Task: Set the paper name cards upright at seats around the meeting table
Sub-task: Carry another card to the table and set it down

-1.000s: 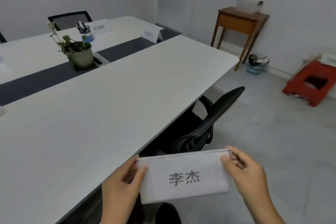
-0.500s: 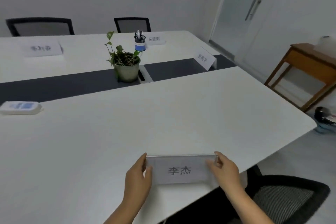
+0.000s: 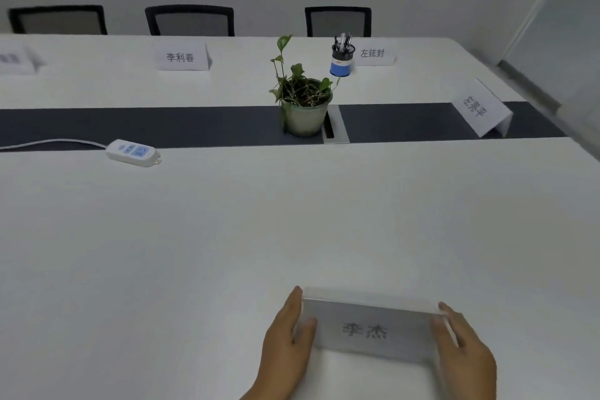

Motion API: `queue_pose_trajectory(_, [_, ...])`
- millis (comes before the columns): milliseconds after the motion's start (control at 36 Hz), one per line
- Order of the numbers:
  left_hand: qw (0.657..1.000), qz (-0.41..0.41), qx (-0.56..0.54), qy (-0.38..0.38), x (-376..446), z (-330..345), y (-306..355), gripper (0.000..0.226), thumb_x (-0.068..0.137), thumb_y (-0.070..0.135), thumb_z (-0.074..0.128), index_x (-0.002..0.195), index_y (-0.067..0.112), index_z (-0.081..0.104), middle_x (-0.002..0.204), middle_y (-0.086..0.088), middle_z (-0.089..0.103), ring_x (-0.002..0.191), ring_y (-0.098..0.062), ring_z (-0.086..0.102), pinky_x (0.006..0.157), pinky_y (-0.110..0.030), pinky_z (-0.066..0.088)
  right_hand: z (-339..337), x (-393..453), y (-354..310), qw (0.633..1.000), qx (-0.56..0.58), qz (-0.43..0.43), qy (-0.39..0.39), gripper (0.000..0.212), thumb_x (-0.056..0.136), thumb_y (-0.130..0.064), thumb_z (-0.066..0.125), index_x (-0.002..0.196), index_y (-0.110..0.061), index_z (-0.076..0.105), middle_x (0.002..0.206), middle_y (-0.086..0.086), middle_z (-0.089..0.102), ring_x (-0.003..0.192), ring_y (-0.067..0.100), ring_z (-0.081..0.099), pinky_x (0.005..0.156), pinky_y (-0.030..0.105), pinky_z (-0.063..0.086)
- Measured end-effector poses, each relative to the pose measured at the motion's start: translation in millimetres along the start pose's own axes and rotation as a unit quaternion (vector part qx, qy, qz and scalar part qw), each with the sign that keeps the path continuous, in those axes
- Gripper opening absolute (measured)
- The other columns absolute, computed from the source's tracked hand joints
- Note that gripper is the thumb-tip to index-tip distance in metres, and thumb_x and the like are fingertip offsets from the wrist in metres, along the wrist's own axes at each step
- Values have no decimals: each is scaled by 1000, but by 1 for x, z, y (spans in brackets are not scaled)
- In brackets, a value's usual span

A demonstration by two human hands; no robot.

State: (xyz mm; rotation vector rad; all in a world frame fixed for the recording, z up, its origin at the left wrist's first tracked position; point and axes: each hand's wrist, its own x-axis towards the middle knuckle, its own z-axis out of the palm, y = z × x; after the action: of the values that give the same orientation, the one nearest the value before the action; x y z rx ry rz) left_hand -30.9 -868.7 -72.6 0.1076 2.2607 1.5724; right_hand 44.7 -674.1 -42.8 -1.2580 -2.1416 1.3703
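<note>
The left hand (image 3: pixel 287 339) and right hand (image 3: pixel 462 349) press fingers on the ends of the name card (image 3: pixel 368 328), near the table (image 3: pixel 194 253) edge. Its letters look blurry; wrists are cut off.

A potted plant (image 3: pixel 304 100) stands mid-frame beside a blue pen holder (image 3: pixel 342 57), a white power strip (image 3: pixel 133 153) lies left, and three chairs (image 3: pixel 190 20) line the top.

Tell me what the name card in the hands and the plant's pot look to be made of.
Name card: likely matte white paper, folded, with printed black characters; its glossy top edge hints at a clear sleeve, unconfirmed. Plant pot: pale grey-green, smooth with a dull sheen, probably glazed ceramic or plastic; unclear which.
</note>
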Motion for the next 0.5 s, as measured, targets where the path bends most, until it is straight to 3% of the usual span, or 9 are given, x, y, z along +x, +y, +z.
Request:
queue_pose_trajectory(56, [999, 6, -45, 12, -5, -6, 6, 54, 84, 24, 54, 130, 37, 29, 132, 26, 29, 124, 5, 31, 102, -9, 27, 1, -9, -16, 998, 19, -47, 25, 27, 72, -25, 68, 96, -36, 68, 132, 6, 50, 121, 3, 46, 89, -4, 26])
queue_pose_trajectory(111, [993, 9, -120, 13, -13, -21, 14, 56, 69, 37, 58, 118, 49, 34, 128, 32, 34, 120, 15, 36, 92, 0, 31, 4, -20, -37, 996, 31, -79, 20, 30, 68, -35, 66, 77, -63, 59, 123, -6, 52, 98, -29, 42, 77, -14, 23])
queue_pose_trajectory(167, [982, 16, -187, 27, -20, -43, 19, 61, 57, 42, 60, 114, 49, 39, 126, 32, 41, 116, 19, 40, 87, 3, 35, 10, -30, -59, 993, 59, -106, 4, 28, 66, -47, 58, 93, -52, 62, 124, -6, 55, 89, -39, 36, 76, -15, 25])
queue_pose_trajectory(222, [970, 29, -231, 62, -25, -70, 21, 62, 61, 30, 64, 117, 44, 41, 127, 28, 44, 115, 17, 42, 88, 1, 37, 26, -39, -78, 984, 70, -163, -18, 57, 63, -53, 49, 113, -28, 61, 125, -8, 53, 92, -38, 36, 80, -13, 25])
queue_pose_trajectory(250, [966, 36, -240, 87, -25, -86, 20, 60, 67, 20, 64, 118, 42, 41, 128, 27, 44, 115, 17, 42, 88, 1, 37, 40, -44, -86, 979, 78, -182, -40, 59, 65, -48, 50, 117, -22, 58, 125, -11, 51, 94, -36, 37, 83, -12, 25])
queue_pose_trajectory(333, [958, 42, -232, 162, -16, -139, 10, 58, 84, -1, 53, 127, 34, 37, 132, 21, 43, 112, 20, 41, 83, 3, 38, 96, -57, -108, 967, 87, -215, -110, 44, 78, -24, 59, 121, -14, 54, 123, -12, 47, 108, -15, 48, 92, 0, 30])
queue_pose_trajectory(389, [954, 34, -221, 198, -4, -175, -2, 56, 86, -3, 46, 133, 26, 35, 137, 13, 41, 121, 10, 40, 92, -5, 37, 142, -66, -116, 964, 77, -209, -148, 39, 84, -10, 58, 123, -10, 51, 127, -6, 48, 117, 5, 46, 98, 11, 33])
queue_pose_trajectory(500, [955, -9, -163, 248, 29, -246, -41, 53, 87, 1, 47, 135, 21, 36, 143, 1, 40, 131, -11, 36, 111, -32, 27, 230, -91, -122, 959, 58, -187, -208, 39, 88, -8, 49, 127, -5, 46, 137, 7, 46, 118, 3, 37, 104, 18, 27])
